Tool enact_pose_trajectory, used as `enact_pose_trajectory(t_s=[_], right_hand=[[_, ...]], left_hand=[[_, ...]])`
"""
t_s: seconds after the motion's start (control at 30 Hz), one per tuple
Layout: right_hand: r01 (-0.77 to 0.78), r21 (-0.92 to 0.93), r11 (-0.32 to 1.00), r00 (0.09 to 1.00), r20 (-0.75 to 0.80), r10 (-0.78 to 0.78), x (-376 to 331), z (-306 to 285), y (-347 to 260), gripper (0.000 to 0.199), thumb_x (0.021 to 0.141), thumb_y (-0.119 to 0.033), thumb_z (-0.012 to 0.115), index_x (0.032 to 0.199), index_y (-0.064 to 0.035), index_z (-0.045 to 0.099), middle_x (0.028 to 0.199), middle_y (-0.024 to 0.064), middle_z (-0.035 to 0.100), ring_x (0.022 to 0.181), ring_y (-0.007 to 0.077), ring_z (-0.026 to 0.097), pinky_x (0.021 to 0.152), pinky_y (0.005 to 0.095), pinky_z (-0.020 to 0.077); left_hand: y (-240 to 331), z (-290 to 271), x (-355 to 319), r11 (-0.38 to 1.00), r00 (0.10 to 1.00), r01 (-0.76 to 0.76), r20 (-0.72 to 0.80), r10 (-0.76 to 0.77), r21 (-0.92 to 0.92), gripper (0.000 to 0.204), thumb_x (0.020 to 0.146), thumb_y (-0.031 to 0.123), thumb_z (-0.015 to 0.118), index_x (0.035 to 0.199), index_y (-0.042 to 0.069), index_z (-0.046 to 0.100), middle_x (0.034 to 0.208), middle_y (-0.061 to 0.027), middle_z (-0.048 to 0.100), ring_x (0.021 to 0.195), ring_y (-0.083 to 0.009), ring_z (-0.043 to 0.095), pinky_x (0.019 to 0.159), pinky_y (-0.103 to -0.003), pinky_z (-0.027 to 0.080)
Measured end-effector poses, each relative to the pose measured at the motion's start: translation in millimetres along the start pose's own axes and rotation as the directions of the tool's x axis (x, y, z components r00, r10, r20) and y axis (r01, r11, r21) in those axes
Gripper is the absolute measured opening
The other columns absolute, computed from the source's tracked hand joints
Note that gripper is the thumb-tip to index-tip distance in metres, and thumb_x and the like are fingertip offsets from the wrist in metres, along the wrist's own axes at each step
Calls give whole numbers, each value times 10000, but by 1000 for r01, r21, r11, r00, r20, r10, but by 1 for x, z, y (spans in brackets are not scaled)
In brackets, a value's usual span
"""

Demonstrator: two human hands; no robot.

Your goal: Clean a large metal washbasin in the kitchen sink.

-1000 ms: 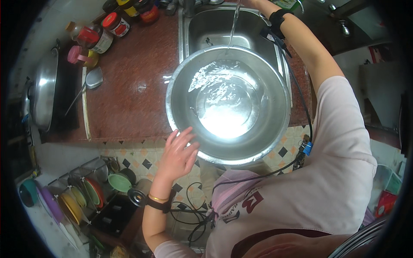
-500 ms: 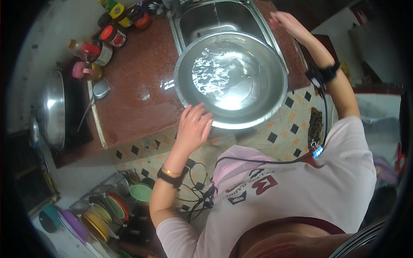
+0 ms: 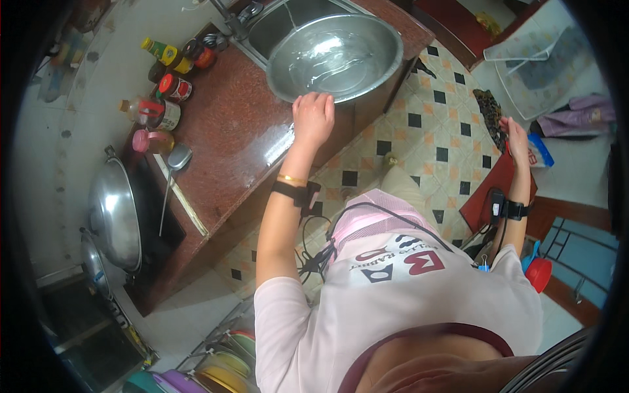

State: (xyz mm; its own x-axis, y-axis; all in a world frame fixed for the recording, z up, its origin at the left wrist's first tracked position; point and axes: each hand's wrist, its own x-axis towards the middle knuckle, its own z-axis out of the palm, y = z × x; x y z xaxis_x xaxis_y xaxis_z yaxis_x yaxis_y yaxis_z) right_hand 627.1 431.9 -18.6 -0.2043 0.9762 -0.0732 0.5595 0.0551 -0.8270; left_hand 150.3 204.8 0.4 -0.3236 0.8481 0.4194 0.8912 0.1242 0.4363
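Note:
A large steel basin [image 3: 383,69] with clear water in it rests over the sink [image 3: 257,40], its near side jutting past the counter edge. From the tap [image 3: 229,23] a thin stream of water falls toward it. My left hand [image 3: 313,118] is closed at the basin's near rim, fingers bent over the edge. Far out to the right, away from the counter, my right hand [image 3: 517,141] is open, its thumb and fingers apart with nothing between them. Close by that hand lies a blue and white package [image 3: 540,150].
Jars and bottles [image 3: 167,88] line the wall side of the red-brown counter [image 3: 242,131]. A ladle [image 3: 178,158] lies near a lidded steel wok [image 3: 114,213]. Coloured bowls [image 3: 223,367] stand in a rack at lower left. A dark patterned mat [image 3: 486,111] is on the tiled floor.
My right hand has left the sink's right side and swung out to the right, away from the counter. My left hand now grips the basin's rim. The whole view has turned rightward.

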Motion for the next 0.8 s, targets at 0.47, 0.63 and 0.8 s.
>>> enact_pose_trajectory(t_s=[0.47, 0.63, 0.8], right_hand=[[-349, 886, 306, 898, 223, 379, -119, 53, 2, 403, 922, -306, 396, 1187, -10, 465, 1204, 135, 515, 1124, 236, 493, 851, 328, 435], [-418, 774, 476, 907, 387, 168, -90, 58, -48, 391, 915, -322, 426, 1157, -24, 500, 1116, 109, 564, 1032, 218, 555, 796, 291, 467], [-237, 546, 804, 927, 376, 18, -32, 75, -134, 410, 923, -355, 407, 1128, -27, 542, 1051, 75, 605, 966, 162, 588, 761, 246, 461]], left_hand=[[-4, 3, -5, 999, 999, -20, 40, 18, 47, 262, 871, 248, 443, 871, 66, 631, 853, -112, 603, 846, -295, 556, 813, -400, 393], [-10, 4, -5, 998, 999, -36, 39, 34, 49, 264, 872, 246, 439, 865, 60, 625, 854, -110, 602, 845, -298, 552, 803, -403, 393], [-12, 7, -8, 999, 999, 5, 51, -6, 36, 270, 874, 253, 416, 855, 75, 618, 853, -123, 594, 864, -304, 542, 890, -454, 354]])
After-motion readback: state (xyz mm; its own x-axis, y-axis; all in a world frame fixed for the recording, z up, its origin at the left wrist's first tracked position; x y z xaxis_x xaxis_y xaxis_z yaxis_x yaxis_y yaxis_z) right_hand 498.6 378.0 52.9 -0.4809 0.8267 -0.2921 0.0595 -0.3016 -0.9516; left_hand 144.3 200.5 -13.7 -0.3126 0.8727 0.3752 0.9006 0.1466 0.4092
